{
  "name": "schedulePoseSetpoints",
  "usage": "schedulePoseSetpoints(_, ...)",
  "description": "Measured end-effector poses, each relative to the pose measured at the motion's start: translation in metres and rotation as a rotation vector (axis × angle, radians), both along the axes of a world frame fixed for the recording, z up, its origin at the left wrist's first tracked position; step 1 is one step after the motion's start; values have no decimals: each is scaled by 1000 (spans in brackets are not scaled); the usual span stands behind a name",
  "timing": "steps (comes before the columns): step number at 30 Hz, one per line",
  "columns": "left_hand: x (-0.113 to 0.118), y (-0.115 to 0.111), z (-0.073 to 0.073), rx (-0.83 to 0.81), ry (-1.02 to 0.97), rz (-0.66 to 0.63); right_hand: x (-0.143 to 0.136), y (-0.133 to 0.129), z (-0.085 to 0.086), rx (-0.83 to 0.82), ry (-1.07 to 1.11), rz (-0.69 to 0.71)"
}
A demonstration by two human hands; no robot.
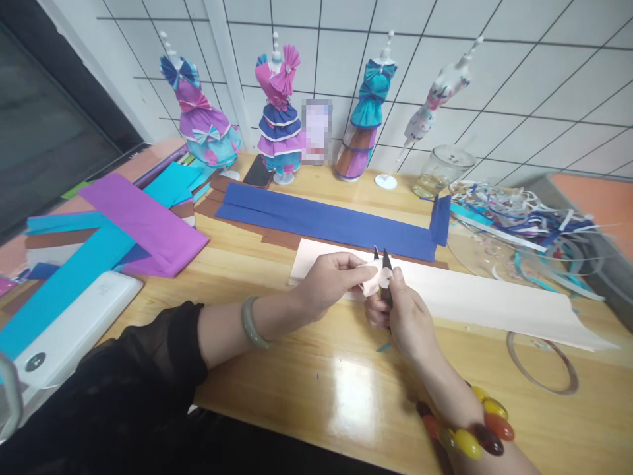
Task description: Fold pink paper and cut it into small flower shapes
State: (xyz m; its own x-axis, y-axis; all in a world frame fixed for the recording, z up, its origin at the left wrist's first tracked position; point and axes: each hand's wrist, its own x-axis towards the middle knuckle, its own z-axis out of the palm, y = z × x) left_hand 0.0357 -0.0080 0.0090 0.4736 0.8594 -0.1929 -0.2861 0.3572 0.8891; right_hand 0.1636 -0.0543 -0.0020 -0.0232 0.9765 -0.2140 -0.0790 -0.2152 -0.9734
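Pinched between the fingers of my left hand is a small piece of white paper. My right hand is closed around dark scissors, whose two blades point up and stand slightly apart beside the paper piece. Under and behind both hands lies a long pale pink strip. Beyond it is a wide dark blue strip, folded up at its right end, on top of brown strips. My right hand's grip partly hides the scissors' handles.
Three dressed mannequins and a bare patterned one stand along the tiled wall. Coloured strips and a white device lie left. At right are a glass jar, paper scraps and a clear ring.
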Motion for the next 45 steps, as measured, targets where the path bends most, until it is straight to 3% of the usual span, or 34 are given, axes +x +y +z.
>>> schedulePoseSetpoints(18, -1, 1, -3, 40, 2, -19, -2, 1, 4, -7, 1, -1)
schedulePoseSetpoints(31, -5, 4, 0, 218, 150, -3, 1, 0, 7, 44, -40, 16)
schedulePoseSetpoints(45, -7, 6, 5, 202, 160, -40, 4, 0, 10, 66, -129, 55)
